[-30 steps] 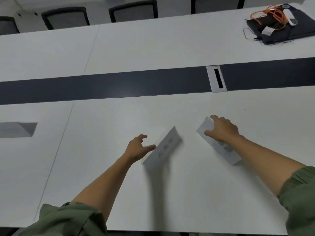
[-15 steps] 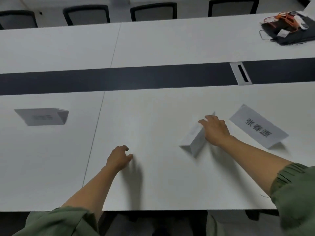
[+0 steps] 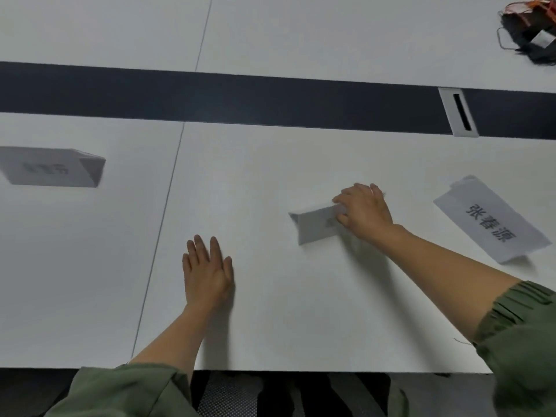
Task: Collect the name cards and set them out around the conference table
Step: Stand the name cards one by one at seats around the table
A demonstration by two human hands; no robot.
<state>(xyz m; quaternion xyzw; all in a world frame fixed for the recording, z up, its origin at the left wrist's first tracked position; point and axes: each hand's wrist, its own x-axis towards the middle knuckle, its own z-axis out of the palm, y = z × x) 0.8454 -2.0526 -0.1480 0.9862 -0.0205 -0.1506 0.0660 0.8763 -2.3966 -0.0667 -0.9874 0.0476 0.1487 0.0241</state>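
One name card point(image 3: 316, 225) blurred, half under right hand point(image 3: 365, 213)

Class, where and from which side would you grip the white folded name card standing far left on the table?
Probably pinch the white folded paper name card along its top ridge, from above: it stands tent-like, both sloped faces meeting there.

White conference table point(image 3: 270, 326), toward its near edge, left name card point(image 3: 54, 168) tented, print blurred, middle name card point(image 3: 316, 225) tented, gripped by right hand point(image 3: 365, 210), right name card point(image 3: 490, 219) askew, black characters showing
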